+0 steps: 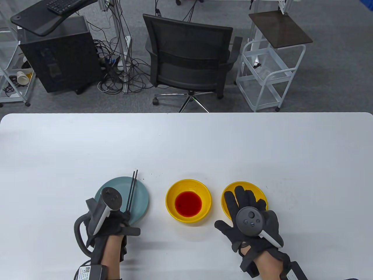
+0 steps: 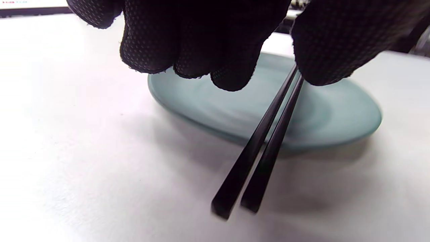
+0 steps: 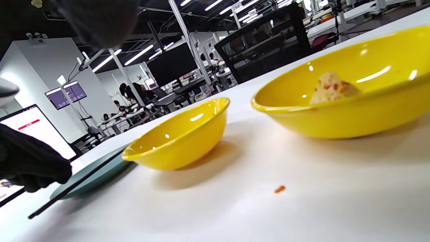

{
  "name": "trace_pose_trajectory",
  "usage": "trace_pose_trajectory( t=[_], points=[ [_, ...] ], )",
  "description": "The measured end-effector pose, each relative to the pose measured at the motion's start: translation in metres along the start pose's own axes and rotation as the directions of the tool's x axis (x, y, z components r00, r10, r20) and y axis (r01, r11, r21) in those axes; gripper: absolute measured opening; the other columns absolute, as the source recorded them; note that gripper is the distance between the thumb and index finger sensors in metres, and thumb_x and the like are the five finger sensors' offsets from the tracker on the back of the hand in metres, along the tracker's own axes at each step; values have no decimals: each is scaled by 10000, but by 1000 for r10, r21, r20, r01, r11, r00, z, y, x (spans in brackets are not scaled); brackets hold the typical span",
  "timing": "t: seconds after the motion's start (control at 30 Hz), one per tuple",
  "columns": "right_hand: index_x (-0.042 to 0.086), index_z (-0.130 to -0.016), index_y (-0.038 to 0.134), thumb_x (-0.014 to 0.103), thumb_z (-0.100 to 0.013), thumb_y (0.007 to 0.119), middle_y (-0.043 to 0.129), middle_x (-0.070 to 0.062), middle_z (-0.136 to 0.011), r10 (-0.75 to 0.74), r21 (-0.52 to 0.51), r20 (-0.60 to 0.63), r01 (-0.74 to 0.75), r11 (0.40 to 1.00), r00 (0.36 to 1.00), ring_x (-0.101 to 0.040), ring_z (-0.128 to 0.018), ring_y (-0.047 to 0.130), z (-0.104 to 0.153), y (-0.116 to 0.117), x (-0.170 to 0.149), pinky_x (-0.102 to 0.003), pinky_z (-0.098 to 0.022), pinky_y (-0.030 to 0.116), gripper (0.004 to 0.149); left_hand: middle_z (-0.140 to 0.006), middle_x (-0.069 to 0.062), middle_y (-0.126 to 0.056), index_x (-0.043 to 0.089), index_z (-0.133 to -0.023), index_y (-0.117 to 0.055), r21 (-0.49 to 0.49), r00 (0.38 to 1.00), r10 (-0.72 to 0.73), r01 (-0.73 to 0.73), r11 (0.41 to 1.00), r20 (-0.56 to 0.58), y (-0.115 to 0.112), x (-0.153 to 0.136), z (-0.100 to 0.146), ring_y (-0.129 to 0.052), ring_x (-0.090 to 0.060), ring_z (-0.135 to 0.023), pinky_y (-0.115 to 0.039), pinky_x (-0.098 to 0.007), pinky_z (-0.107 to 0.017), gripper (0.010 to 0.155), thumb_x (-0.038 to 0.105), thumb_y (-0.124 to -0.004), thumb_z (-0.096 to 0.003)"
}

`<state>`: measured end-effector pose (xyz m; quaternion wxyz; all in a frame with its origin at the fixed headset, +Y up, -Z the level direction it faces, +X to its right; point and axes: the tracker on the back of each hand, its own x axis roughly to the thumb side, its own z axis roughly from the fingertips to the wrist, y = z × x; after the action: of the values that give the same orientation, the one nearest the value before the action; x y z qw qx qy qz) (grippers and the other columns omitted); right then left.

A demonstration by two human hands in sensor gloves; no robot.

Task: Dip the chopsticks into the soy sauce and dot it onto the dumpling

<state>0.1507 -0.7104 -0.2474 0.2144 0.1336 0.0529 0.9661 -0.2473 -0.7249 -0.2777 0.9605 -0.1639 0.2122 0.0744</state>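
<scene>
Pinching the chopsticks over the blue-green plate

Lying across the blue-green plate (image 1: 140,201) at the lower left of the table view, the black chopsticks (image 1: 131,191) run side by side, tips pointing toward the top of the frame past the plate's far rim. The left hand (image 1: 109,224) pinches their near ends: in the left wrist view the thumb and fingers (image 2: 221,67) close on the pair from above, and the square butt ends jut out toward the camera, below the grip, above the white table (image 1: 186,140). At lower centre sits a yellow bowl (image 1: 172,191) of red sauce (image 1: 188,203). The right hand (image 1: 247,215) hovers flat, fingers spread and holding nothing, over a second yellow bowl (image 1: 259,188) at lower right. That bowl holds the dumpling (image 3: 331,88), speckled with red.
</scene>
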Motion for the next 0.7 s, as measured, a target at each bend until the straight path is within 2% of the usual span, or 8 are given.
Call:
trace_pose_trajectory(
  t=[0.2,0.4,0.57,0.7],
  points=[
    [198,-1071,211,632,-424,657,28,-160,-1128,-5,9,-1,5,1000,1000,-550,-1026,115,1,0,-1,-804,-651,129,898,-802,-57,-932,139,-836,-937,33,985,-170,170,985,-3,-15,22,-3,-924,-364,-713,-618,-652,-663,627,614,-847,-437],
    [199,-1071,210,632,-425,656,28,-162,-1128,-11,10,1,11,1000,1000,-550,-1026,114,1,1,-1,-804,-651,129,898,-751,-30,-956,156,-790,-958,33,976,-218,217,976,28,-22,28,-9,-948,-341,-686,-617,-652,-672,539,562,-838,-457],
    [200,-1071,210,633,-425,656,28,-162,-1128,-11,8,7,10,1000,1000,-550,-1026,117,1,1,0,-805,-650,130,897,-741,-34,-953,141,-789,-952,36,983,-183,181,983,31,-21,27,-9,-950,-339,-673,-620,-652,-673,531,541,-830,-461],
    [200,-1071,210,632,-425,656,27,-162,-1128,-15,7,5,15,1000,1000,-549,-1027,117,1,1,-1,-805,-650,130,897,-740,-32,-947,142,-790,-943,25,996,-80,79,997,43,-17,21,-8,-948,-334,-668,-622,-651,-672,535,544,-837,-453]
  ],
)
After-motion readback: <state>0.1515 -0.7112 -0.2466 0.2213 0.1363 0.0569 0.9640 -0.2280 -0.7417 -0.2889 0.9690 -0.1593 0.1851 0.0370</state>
